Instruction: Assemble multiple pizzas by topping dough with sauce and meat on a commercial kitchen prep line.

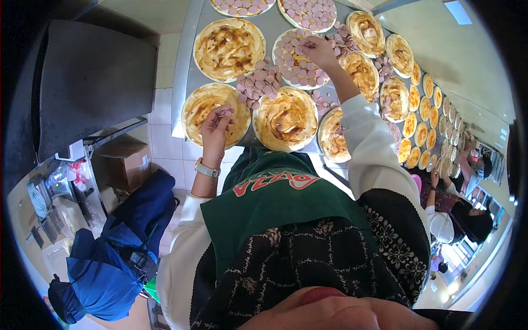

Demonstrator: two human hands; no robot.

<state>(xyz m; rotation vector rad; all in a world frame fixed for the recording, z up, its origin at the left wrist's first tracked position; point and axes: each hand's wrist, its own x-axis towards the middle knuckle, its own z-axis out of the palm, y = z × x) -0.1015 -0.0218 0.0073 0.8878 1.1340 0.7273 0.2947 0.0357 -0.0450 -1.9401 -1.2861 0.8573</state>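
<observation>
My right hand (318, 50) reaches out over a round pizza base (297, 69) partly covered in pink sausage slices and sets a slice on it with pinched fingers. My left hand (216, 127) is closed around a few sausage slices above a sauced, bare pizza base (192, 113) at the near left. A loose pile of sausage slices (258, 85) lies on the steel table (187, 60) between the bases. Another sauced base (286, 118) sits just in front of my green apron.
Many more sauced bases run along the table to the right (410, 104), and two fully topped ones (308, 14) lie at the far edge. A co-worker's hand (434, 177) reaches in at right. A cardboard box (129, 159) and blue bag (118, 247) are on the floor at left.
</observation>
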